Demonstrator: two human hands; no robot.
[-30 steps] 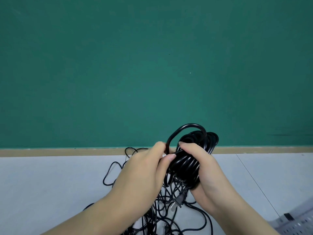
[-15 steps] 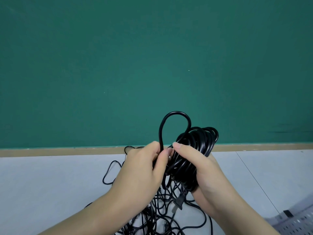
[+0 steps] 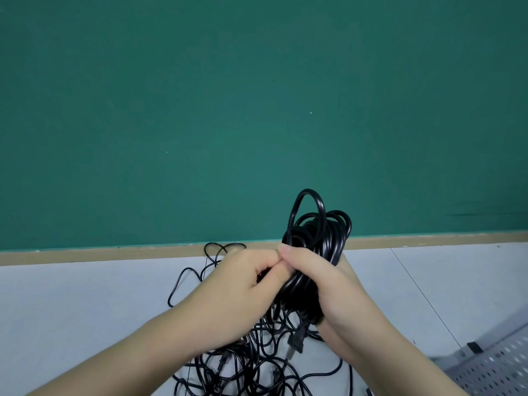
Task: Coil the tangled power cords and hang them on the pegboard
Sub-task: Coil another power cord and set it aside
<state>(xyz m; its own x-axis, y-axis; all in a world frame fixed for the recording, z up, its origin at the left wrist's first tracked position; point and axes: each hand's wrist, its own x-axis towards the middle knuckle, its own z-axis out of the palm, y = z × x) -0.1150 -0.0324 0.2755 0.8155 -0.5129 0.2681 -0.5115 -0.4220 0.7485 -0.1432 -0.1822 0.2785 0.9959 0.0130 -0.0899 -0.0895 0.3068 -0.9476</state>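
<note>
Shorter now, the glossy loop [image 3: 308,212] tops the black coil [image 3: 320,252] both hands seemingly grip.

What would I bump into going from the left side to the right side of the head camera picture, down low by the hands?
Left hand → coiled cord held in the right hand → pegboard in the corner. The tangled cords on the table spread under both hands, so they have no clear place.

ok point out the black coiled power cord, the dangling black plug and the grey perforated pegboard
black coiled power cord [image 3: 328,232]: head view, on the bundled loops above the hands
dangling black plug [image 3: 296,342]: head view, on the plug body
grey perforated pegboard [image 3: 494,367]: head view, on its holed face
</note>
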